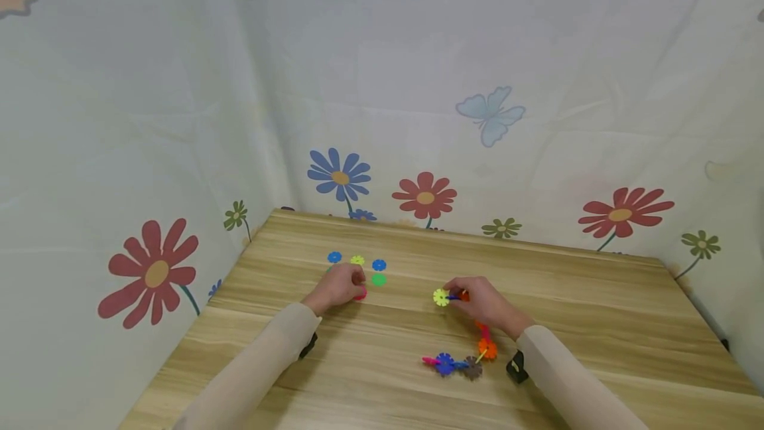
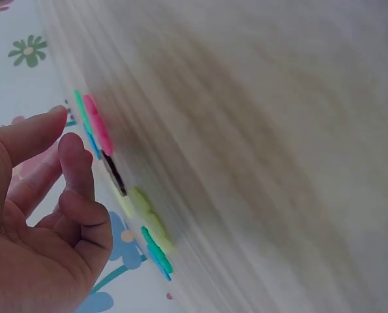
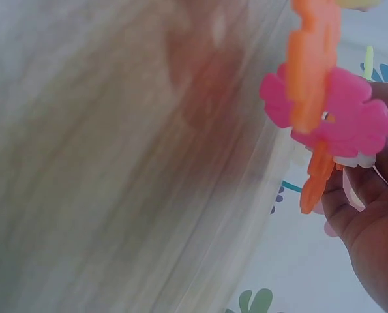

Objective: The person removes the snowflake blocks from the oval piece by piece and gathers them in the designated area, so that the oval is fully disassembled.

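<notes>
Pinching a chain [image 1: 487,350] in your right hand [image 1: 485,302], seemingly for control; pink disc [image 2: 99,125] beside your left hand [image 1: 339,286], fingertips parted.

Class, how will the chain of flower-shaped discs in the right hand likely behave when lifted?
The chain is probably light for its size, since its discs look thin and plastic. It may keep its bend, as the notched discs seem slotted crosswise. The pink end disc could sag, because the right hand grips near the opposite, yellow disc.
</notes>
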Action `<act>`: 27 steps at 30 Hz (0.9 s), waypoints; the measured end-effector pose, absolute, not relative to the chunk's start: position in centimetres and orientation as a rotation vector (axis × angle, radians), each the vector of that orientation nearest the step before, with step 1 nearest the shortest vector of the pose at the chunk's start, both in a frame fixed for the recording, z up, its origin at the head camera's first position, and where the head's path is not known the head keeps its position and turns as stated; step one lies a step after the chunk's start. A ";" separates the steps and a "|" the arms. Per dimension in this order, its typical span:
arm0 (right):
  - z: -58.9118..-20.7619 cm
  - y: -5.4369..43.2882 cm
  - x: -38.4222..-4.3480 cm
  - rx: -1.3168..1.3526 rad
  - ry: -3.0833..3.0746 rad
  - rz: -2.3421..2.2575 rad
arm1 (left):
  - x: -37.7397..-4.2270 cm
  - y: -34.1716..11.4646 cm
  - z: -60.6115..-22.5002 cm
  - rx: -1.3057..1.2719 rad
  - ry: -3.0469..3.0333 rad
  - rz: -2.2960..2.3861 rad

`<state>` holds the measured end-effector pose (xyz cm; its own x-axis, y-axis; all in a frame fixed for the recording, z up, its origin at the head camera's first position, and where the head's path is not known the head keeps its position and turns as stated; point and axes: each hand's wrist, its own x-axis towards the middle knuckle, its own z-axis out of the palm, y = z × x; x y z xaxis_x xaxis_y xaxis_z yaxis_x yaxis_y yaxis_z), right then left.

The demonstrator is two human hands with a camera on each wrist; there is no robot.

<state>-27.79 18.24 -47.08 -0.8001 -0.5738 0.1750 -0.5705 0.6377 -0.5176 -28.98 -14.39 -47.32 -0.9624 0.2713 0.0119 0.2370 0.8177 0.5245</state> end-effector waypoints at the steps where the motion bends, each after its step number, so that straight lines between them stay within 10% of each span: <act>1: -47.1 18.2 -27.8 -0.992 2.839 -0.893 | -28.9 -14.3 -47.2 0.409 2.931 0.845; 27: -47.2 18.1 -27.8 -1.011 2.824 -0.933 | -27.6 -8.0 -46.5 0.502 2.689 1.226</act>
<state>-27.81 18.11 -47.19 -0.7929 -0.5787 0.1909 -0.5785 0.6163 -0.5344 -27.63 -7.98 -46.49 -0.9338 0.3576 0.0075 0.2401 0.6113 0.7541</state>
